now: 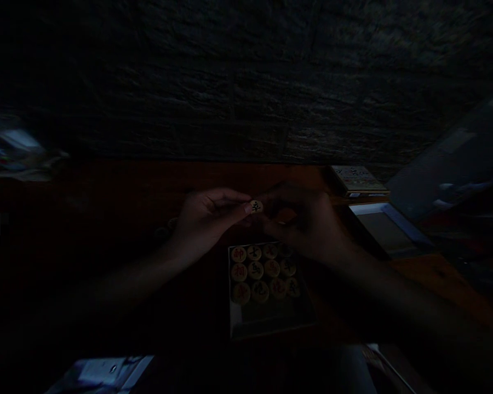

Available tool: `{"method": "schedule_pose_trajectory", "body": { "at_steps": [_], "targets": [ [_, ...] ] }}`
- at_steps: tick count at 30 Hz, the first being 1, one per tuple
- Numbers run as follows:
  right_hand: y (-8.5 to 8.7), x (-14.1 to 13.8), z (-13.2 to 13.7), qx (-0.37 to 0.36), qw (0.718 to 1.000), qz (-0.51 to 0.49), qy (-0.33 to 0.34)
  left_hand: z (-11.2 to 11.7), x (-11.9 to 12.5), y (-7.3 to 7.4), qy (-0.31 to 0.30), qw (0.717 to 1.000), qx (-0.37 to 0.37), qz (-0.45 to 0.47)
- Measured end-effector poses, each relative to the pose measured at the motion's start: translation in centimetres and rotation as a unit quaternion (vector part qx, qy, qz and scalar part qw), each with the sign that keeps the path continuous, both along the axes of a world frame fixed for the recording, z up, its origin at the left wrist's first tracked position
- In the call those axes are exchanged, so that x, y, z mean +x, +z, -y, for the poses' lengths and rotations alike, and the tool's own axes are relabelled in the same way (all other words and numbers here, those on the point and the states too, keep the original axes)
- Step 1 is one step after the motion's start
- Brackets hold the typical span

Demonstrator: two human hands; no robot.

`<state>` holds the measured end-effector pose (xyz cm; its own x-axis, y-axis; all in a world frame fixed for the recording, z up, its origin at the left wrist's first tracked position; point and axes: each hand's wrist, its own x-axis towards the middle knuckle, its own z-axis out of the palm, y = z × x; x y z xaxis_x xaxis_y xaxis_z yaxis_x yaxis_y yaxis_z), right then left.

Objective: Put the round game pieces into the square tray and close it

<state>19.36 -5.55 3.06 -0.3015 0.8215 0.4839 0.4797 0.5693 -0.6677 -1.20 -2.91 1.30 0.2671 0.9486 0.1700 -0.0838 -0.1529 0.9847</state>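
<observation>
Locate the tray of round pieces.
Head view, lower half, just right of centre: the tray lies on the table, right hand beyond its far right corner.

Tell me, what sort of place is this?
Probably a dimly lit room indoors: a wooden table, a stone-textured wall behind it and an open box holding xiangqi pieces.
</observation>
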Motion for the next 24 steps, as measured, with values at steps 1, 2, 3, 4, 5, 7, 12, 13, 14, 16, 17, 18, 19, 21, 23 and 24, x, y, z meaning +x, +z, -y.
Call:
{"method": "schedule_pose_trajectory", "body": {
  "at_steps": [1,2,3,4,5,7,12,13,14,16,17,18,19,21,23,24],
  "targets": [
    [0.2,0.0,0.0,-0.006,1.000,0.008,0.000,0.0,0.0,0.0,-0.002,1.000,0.007,-0.009],
    [0.4,-0.1,0.0,-0.013,1.000,0.013,0.001,-0.1,-0.1,-0.1,-0.006,1.000,0.010,-0.013],
    [0.5,0.0,0.0,-0.025,1.000,0.016,0.002,-0.1,-0.1,-0.1,-0.012,1.000,0.009,-0.010],
    [0.7,0.0,0.0,-0.037,0.999,0.016,0.002,-0.2,-0.1,-0.3,-0.018,1.000,0.004,-0.002],
    [1.0,0.1,0.1,-0.052,0.999,0.015,0.001,-0.3,-0.2,-0.4,-0.023,1.000,-0.005,0.011],
    [1.7,0.5,0.4,-0.075,0.997,0.010,-0.008,-0.4,-0.2,-0.6,-0.028,0.999,-0.018,0.041],
    [3.4,2.3,3.4,-0.116,0.992,0.031,-0.043,-0.3,-0.4,-0.6,-0.031,0.999,0.018,0.019],
    [3.4,2.7,4.3,-0.118,0.991,0.044,-0.043,-0.1,-0.4,-0.5,-0.037,0.999,0.033,0.002],
    [3.3,3.1,5.3,-0.126,0.989,0.057,-0.052,0.1,-0.4,-0.4,-0.045,0.998,0.046,-0.014],
    [2.8,3.9,7.1,-0.139,0.986,0.074,-0.059,0.4,-0.3,-0.2,-0.062,0.995,0.067,-0.036],
    [2.4,4.1,7.8,-0.147,0.984,0.080,-0.057,0.6,-0.3,-0.1,-0.068,0.994,0.074,-0.041],
    [2.0,4.3,8.5,-0.156,0.983,0.082,-0.053,0.7,-0.2,0.0,-0.073,0.993,0.079,-0.043],
    [1.6,4.4,9.0,-0.162,0.982,0.083,-0.050,0.8,-0.2,0.0,-0.075,0.993,0.083,-0.044],
    [0.8,4.4,9.8,-0.157,0.982,0.089,-0.046,0.8,-0.2,0.1,-0.074,0.992,0.087,-0.049],
    [0.2,4.3,10.3,-0.135,0.985,0.102,-0.043,0.8,-0.2,0.2,-0.070,0.992,0.091,-0.053],
    [0.0,4.2,10.5,-0.127,0.985,0.109,-0.042,0.8,-0.2,0.2,-0.068,0.992,0.092,-0.054]
  ]
}}
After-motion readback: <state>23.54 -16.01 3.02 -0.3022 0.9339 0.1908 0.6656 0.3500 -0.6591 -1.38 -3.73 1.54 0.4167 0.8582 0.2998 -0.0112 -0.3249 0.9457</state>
